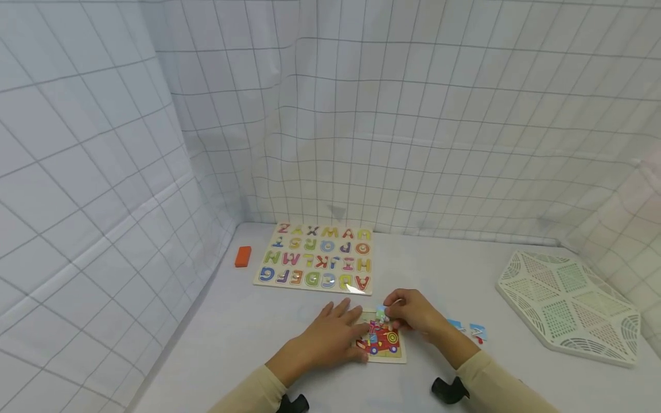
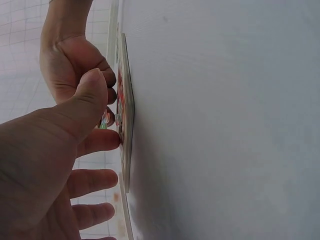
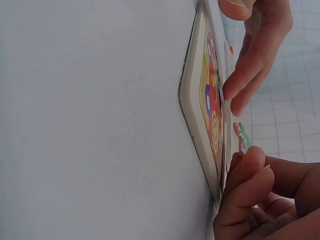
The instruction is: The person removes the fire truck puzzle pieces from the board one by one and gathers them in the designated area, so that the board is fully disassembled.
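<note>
A small wooden jigsaw board [image 1: 395,359] with a red vehicle picture lies flat on the table. My right hand [image 1: 415,312] pinches a blue-green puzzle piece [image 1: 381,313] over the board's far edge; in the right wrist view that piece [image 3: 243,137] stands tilted, clear above the picture. My left hand [image 1: 333,332] has its fingers spread at the board's left side, the index fingertip right at the picture. In the left wrist view the left thumb and fingers overlap the board's edge [image 2: 128,110]. Two loose blue pieces [image 1: 477,331] lie right of the right hand.
Behind the jigsaw lies a wooden alphabet board [image 1: 313,285] full of coloured letters. An orange block [image 1: 242,256] is at its left. A white latticed panel [image 1: 570,307] lies at the right. Grid-patterned white cloth [image 1: 356,126] walls the table at the back and sides.
</note>
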